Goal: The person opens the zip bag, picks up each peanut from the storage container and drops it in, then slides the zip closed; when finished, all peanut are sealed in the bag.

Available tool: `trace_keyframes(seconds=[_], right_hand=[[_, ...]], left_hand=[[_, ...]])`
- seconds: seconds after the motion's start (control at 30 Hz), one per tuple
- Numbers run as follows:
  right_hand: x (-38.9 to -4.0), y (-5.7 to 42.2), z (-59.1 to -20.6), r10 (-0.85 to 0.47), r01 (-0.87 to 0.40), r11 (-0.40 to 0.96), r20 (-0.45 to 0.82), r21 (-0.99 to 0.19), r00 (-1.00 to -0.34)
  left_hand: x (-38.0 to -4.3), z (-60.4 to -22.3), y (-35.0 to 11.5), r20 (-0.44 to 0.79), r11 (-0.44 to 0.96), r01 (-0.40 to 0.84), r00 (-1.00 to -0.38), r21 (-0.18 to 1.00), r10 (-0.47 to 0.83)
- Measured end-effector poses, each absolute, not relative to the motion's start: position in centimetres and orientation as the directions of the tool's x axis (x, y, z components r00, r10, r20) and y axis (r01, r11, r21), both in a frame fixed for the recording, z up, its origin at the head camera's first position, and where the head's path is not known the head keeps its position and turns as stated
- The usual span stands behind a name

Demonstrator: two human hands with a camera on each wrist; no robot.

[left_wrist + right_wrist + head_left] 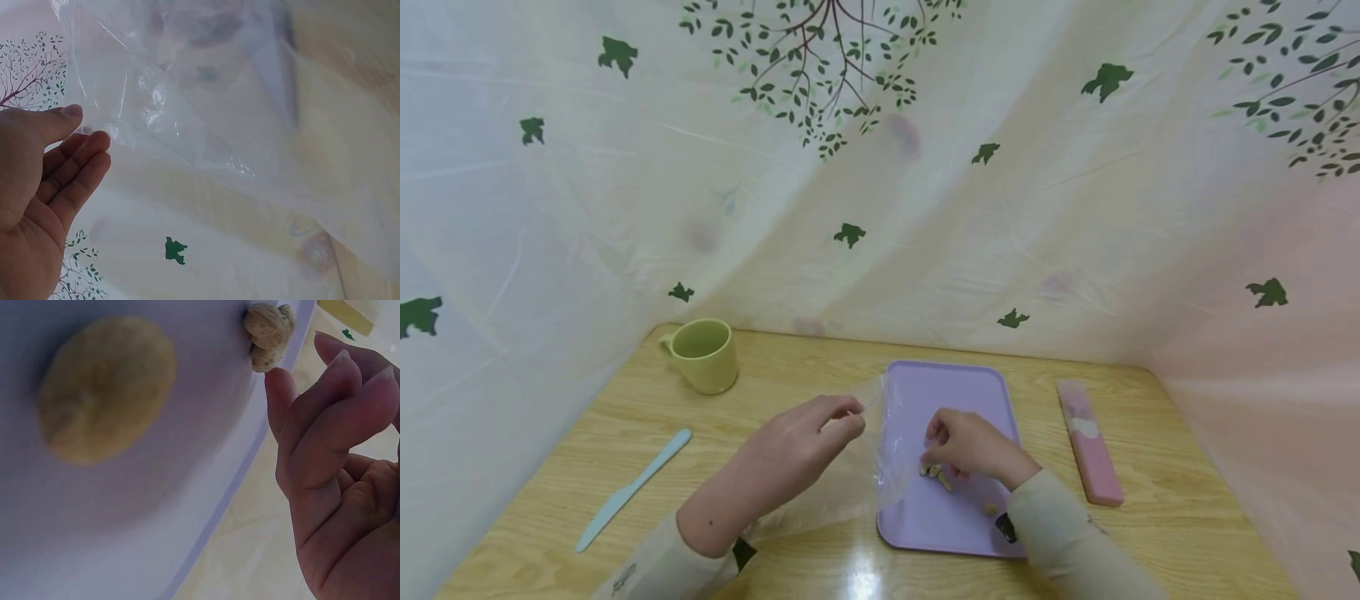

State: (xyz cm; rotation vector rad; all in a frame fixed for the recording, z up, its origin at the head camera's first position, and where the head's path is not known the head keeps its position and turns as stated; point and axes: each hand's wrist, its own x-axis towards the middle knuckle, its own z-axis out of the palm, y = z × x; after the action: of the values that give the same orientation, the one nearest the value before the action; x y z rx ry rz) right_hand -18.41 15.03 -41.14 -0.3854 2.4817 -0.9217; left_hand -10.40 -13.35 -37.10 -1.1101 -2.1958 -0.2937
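My left hand pinches the edge of a clear plastic bag between thumb and fingertips; the left wrist view shows the thin film spreading out from them. Part of the bag hangs over the left side of a lilac tray. Above that tray is my right hand, its fingers loosely bent with a gap between thumb and forefinger. Several peanuts in their shells lie in a small cluster just under its fingertips. A single peanut sits apart, close to the right wrist.
A green mug stands at the back left of the wooden table. In front of it lies a pale blue plastic knife. To the tray's right is a long pink case. A printed curtain hangs behind the table.
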Motion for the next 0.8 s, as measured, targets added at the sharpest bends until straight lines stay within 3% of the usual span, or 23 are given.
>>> trace_keyframes(seconds=[0.33, 0.8], right_hand=[[-18.6, 14.86, -41.84, -0.459, -0.159, 0.732, -0.308, -0.662, -0.833], [-18.4, 14.0, -42.03, -0.52, -0.211, 0.702, -0.288, -0.68, -0.804]], left_hand=[[-10.37, -37.02, -13.29, 0.63, 0.628, 0.774, -0.449, -0.082, 0.634], [-10.46, -37.12, -13.21, 0.654, 0.623, 0.775, -0.416, -0.109, 0.632]])
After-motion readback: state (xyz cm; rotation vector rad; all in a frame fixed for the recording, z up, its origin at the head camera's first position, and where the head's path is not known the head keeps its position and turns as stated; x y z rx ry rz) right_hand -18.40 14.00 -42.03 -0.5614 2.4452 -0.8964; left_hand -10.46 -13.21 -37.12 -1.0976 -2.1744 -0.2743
